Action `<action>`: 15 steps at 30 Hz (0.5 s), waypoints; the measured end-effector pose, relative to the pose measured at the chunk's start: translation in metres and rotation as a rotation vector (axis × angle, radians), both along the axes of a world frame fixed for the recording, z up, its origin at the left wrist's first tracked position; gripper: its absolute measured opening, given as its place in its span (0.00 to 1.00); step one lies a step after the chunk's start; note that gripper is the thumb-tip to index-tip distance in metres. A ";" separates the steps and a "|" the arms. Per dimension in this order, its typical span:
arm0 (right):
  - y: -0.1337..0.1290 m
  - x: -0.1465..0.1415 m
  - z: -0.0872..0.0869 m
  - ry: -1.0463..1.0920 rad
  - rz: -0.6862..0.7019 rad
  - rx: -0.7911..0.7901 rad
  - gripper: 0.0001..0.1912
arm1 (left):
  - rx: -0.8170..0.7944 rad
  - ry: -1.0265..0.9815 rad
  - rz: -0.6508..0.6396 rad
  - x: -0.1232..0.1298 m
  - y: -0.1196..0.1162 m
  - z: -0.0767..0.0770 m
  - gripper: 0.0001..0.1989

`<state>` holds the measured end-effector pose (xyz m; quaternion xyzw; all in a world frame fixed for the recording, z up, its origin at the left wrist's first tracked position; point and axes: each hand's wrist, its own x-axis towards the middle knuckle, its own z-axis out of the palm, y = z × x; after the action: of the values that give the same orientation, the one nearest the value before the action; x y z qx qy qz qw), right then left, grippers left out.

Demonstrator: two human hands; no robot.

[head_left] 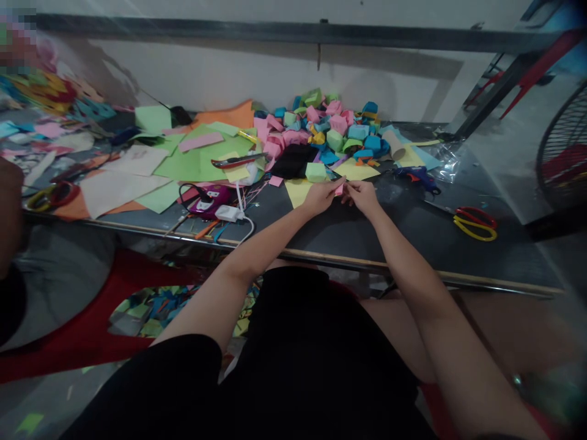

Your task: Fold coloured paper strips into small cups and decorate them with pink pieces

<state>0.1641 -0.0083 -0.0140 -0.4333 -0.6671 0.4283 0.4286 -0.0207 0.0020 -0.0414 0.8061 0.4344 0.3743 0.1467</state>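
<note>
Between my two hands, just above the dark table near its middle, is a small pink piece of paper [339, 190]. My left hand [321, 194] pinches it from the left, fingers closed. From the other side my right hand [362, 195] grips it with bent fingers; some fingertips are hidden. A pale green folded paper box [316, 172] stands right behind my left hand. Yellow paper [298, 192] lies under and beside that hand. Behind them rises a pile of small folded paper shapes [337, 125] in pink, blue, green and yellow.
Right of my hands lie a blue glue gun [418, 178] and red-and-yellow scissors [476, 223]. Leftward are a purple power strip [211, 201] with cables, a red-handled cutting tool [238, 160] and coloured sheets [192, 159]. Another person's arm [10, 214] shows at the left edge; a fan [564, 134] stands right.
</note>
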 end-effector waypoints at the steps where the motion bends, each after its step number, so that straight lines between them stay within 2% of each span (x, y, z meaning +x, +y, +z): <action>1: 0.000 0.000 0.000 0.014 0.000 0.016 0.35 | 0.020 0.031 -0.040 0.000 0.000 -0.001 0.29; 4: 0.001 0.000 -0.001 0.031 -0.014 0.056 0.33 | 0.055 0.034 -0.144 0.000 0.002 -0.006 0.32; 11: -0.005 0.001 0.005 -0.004 -0.069 0.059 0.32 | 0.081 -0.097 -0.324 0.004 0.000 -0.007 0.29; 13: -0.005 0.002 0.006 -0.018 -0.083 0.079 0.34 | 0.045 -0.159 -0.347 0.005 -0.003 -0.004 0.29; 15: -0.004 0.003 0.005 -0.015 -0.085 0.096 0.35 | -0.066 -0.253 -0.346 0.006 -0.005 0.001 0.28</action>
<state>0.1672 -0.0120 -0.0089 -0.4435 -0.6709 0.3741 0.4618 -0.0147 -0.0026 -0.0406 0.8100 0.2797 0.4271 0.2886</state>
